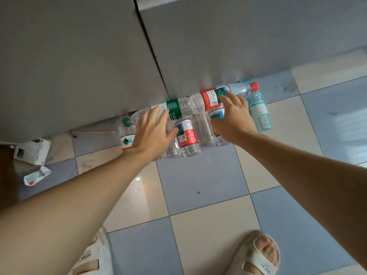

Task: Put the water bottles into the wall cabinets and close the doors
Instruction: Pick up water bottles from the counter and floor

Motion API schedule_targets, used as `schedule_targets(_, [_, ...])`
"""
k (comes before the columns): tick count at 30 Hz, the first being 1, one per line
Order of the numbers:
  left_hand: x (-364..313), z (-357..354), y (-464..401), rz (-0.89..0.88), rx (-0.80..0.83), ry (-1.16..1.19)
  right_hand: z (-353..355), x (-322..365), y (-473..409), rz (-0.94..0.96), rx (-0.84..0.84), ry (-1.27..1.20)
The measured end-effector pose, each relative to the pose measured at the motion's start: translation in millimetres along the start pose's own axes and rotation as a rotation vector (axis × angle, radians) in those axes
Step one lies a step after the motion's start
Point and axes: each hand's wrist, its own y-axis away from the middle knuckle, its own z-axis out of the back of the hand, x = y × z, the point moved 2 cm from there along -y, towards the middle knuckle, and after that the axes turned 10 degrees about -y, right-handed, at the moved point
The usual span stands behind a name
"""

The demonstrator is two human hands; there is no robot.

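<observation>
Reaching with fingers spread, left hand (152, 133) and right hand (232, 118) touch ribbed clear plastic bottles (188, 135).

- The floor (200, 181) is laid with cream and pale blue tiles set in a checker pattern.
- A torn white carton (32, 151) is seen at the left edge, on the floor.
- A crumpled wrapper (36, 175) lies just below it.
- Two pale slippers (258, 255) are worn at the bottom.
</observation>
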Motion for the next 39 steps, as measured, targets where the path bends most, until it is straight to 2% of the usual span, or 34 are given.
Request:
schedule_targets(7, [1, -27, -14, -0.014, -0.079, -0.116, -27, -16, -24, 0.072, 0.108, 0.188])
schedule_targets(11, [-7, -32, 3, -0.009, -0.095, -0.159, -41, -20, -4, 0.049, 0.066, 0.195])
schedule_targets(15, [-9, -29, 25, -0.016, -0.160, -0.070, -38, -25, 25, 0.047, -0.029, 0.104])
schedule_targets(17, [-2, -27, 32, 0.105, -0.216, 0.025, -28, -31, 29, 0.025, -0.134, 0.016])
schedule_targets(21, [22, -29, 30, 0.619, -0.177, 0.445, 1, -53, 10, -0.269, -0.284, -0.287])
schedule_targets(22, [26, -32, 28, 0.695, -0.156, 0.516, 6, -60, 4, -0.331, -0.308, -0.327])
schedule_targets(26, [31, -41, 15, 0.739, -0.165, 0.667, 14, -76, -15, -0.460, -0.345, -0.503])
schedule_targets(30, [39, -50, -6, 0.749, -0.211, 0.758, 10, -91, -23, -0.496, -0.355, -0.613])
schedule_targets(35, [56, -55, -23, 0.874, -0.252, 0.910, 5, -101, -28, -0.589, -0.437, -0.784])
schedule_targets(39, [58, -49, -23, 0.964, -0.252, 1.075, 2, -102, -31, -0.743, -0.418, -1.011])
